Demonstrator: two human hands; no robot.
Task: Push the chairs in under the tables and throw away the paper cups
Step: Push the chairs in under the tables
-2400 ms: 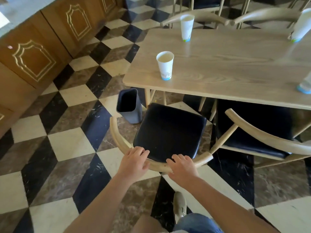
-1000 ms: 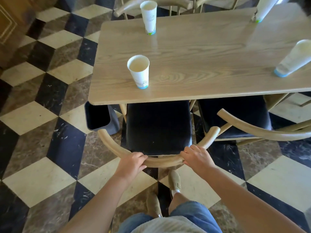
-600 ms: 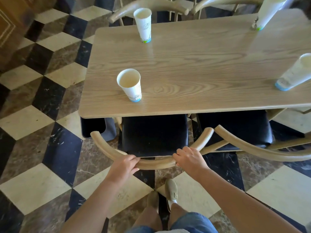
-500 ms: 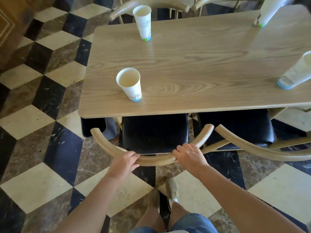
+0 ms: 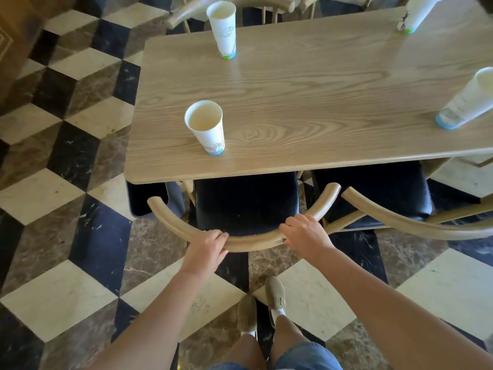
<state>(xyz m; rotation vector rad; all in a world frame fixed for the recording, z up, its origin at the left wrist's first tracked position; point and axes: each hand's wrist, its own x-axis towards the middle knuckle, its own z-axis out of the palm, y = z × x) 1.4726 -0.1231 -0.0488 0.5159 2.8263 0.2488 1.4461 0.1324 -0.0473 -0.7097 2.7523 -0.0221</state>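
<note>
Both hands, left hand (image 5: 206, 248) and right hand (image 5: 304, 234), have the fingers curled around the curved backrest of the chair (image 5: 246, 206), whose seat is half under the table (image 5: 306, 102). A dark bin (image 5: 141, 198) stands just beside its left side, a second chair (image 5: 373, 196) close at the right. The nearest paper cup (image 5: 206, 126) stands upright on the table near the edge.

A café or dining room. Paper cups (image 5: 206, 126) stand on a wooden table (image 5: 306, 102). Matching cushioned chairs (image 5: 245, 204) sit on a checkered marble floor (image 5: 66, 182).

The chair (image 5: 245, 206) has slid further under the table (image 5: 306, 102)
</note>
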